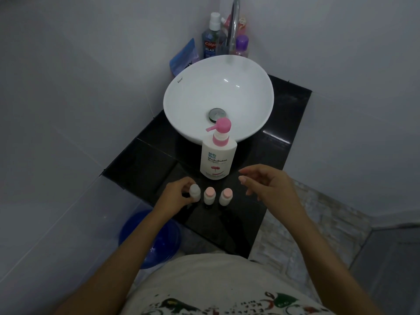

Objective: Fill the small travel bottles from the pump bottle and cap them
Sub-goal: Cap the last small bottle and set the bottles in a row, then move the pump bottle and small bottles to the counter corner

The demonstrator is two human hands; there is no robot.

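Bottles point(209, 195): three small, one pump point(218, 153).

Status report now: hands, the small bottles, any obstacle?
Left hand grips leftmost travel bottle, white cap on. Right hand open, holds nothing. Two pink-capped bottles upright beside it. Pump bottle behind, path free.

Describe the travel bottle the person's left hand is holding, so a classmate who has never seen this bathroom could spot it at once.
Start at the white basin on the black counter. In front of it stands the pink-topped pump bottle, and nearer still a row of three small bottles. It is the left-most bottle, the only one with a whitish cap, not pink, gripped by the left hand.
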